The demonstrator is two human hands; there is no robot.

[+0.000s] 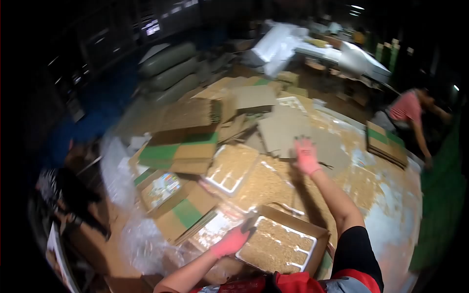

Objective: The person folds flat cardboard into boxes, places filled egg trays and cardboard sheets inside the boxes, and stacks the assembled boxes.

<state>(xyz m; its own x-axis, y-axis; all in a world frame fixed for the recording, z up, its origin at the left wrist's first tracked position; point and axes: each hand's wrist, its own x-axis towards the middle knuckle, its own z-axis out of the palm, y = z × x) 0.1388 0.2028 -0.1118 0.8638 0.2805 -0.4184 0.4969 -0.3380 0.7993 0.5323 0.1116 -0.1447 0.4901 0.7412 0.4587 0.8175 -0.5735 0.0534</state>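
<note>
My right hand [307, 156], in a pink glove, reaches forward over a flat grey-brown cardboard sheet [282, 129]. Its fingers are stretched out and apart, with nothing gripped. Close to my body stands an open cardboard box [320, 249] holding a white-edged tray [281, 244] filled with a tan, crumbly-looking material. At the left wall of this box is my left hand [232, 242], also gloved in pink, its fingers closed over the edge. Beyond the box lie a similar filled tray [232, 168] and a spread of the same tan material [266, 188].
Cardboard boxes with green bands [178, 151] and an open box with a printed packet [163, 188] stand left. Clear plastic wrap [141, 244] hangs there. Folded cartons [386, 144] lie at the table's right edge, near a person in a pink top [408, 110]. Another person [68, 195] is left.
</note>
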